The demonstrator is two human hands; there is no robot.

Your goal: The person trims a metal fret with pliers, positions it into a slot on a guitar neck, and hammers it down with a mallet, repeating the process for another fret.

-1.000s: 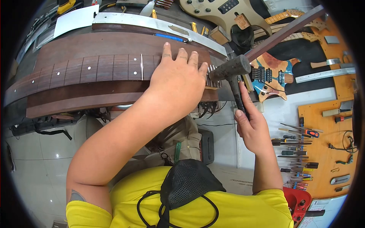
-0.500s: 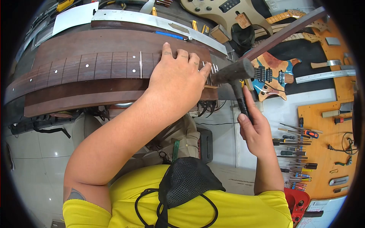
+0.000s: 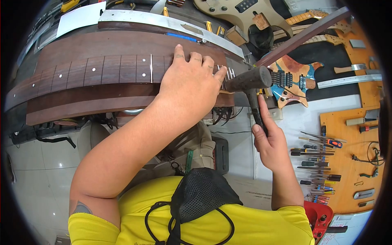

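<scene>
A guitar neck (image 3: 107, 71) with a dark fretboard, white dot inlays and cut slots lies across brown boards. One bright fret wire (image 3: 151, 68) spans the fretboard left of my hand, and several more wires (image 3: 230, 73) show at its right end. My left hand (image 3: 190, 77) rests palm down on the fretboard, fingers spread. My right hand (image 3: 270, 143) is wrapped around the handle of a black mallet (image 3: 248, 79). The mallet's head is at the right end of the neck, close beside my left thumb, and overlaps the wires there.
A long metal straightedge (image 3: 163, 21) lies behind the neck, with a blue pen (image 3: 181, 37) near it. A wooden bar (image 3: 304, 36) slants up right, above a blue-and-wood guitar body (image 3: 292, 81). Files and screwdrivers hang on an orange board (image 3: 347, 163) to the right.
The mallet and my right hand have shifted slightly left and down. My left hand stays in place on the fretboard.
</scene>
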